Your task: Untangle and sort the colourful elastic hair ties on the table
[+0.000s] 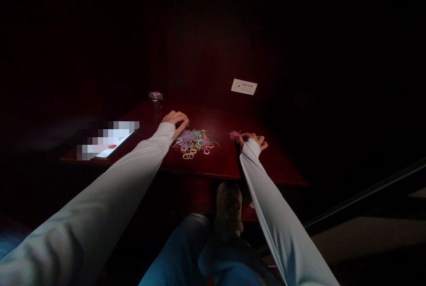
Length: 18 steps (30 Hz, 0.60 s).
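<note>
"Right hand point(253, 138) is right of centre in the frame, fingers bent, thumb side turned to the small pink bundle point(234, 135). Is it pinching that?"

"I can't tell. The fingertips meet its edge, but the grip is hidden. Such thin strands would probably handle best with a light pinch, since a hard tug could drag several along together."

"And the main lot?"

"That's the heap of coloured bands point(196, 139), mid-frame, left of the pink bundle with bare wood between. Looks tangled, so I'd lift one loop from the rim rather than dig in. Two rings, yellow and bluish, lie at the near edge and should be easy to part."

"What about the left hand point(176, 118)?"

"Curled over the heap's upper left side, fingers close together and bent down. Whether a band is between the tips, I can't say."

"Anything in the way?"

"Mostly the dim light. The left sleeve point(109, 192) runs near the lit device point(108, 152) at the left of the frame, so a wide sweep of that arm might nudge it. A clear lidded jar point(155, 99) is beyond the left hand, upper left on the table point(213, 164). The wall socket point(244, 86), above centre, is well out of reach of trouble."
</note>
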### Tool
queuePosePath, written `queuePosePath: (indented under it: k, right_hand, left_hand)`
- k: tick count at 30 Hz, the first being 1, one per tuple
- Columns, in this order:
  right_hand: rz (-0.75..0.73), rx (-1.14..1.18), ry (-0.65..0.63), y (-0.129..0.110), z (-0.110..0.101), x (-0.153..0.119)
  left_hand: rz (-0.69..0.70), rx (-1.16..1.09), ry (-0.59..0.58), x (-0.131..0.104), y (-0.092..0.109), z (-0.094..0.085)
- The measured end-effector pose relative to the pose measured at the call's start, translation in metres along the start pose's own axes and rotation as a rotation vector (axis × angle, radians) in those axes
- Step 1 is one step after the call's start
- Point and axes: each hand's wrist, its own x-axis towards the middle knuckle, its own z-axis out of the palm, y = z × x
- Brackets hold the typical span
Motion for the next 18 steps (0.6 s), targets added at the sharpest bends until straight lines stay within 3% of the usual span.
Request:
queuePosePath:
  k: [5,9,12,15,18]
  right_hand:
    - [-0.022,0.019,0.02,0.002,0.002,0.001]
    - [-0.12,0.149,0.146,0.006,0.011,0.0]
    - [-0.38,0.177,0.16,-0.003,0.016,-0.009]
    - [-0.702,0.143,0.0,-0.025,0.018,-0.027]
    - [-0.85,0.212,-0.125,-0.055,0.019,-0.051]
  left_hand:
    - [-0.008,-0.005,-0.037,0.0,-0.006,0.001]
    - [-0.05,-0.003,-0.061,0.002,-0.016,0.006]
    - [-0.068,-0.012,-0.037,0.002,-0.02,0.01]
    - [-0.085,-0.006,-0.018,0.003,-0.021,0.013]
    - [-0.112,0.005,-0.025,0.004,-0.021,0.016]
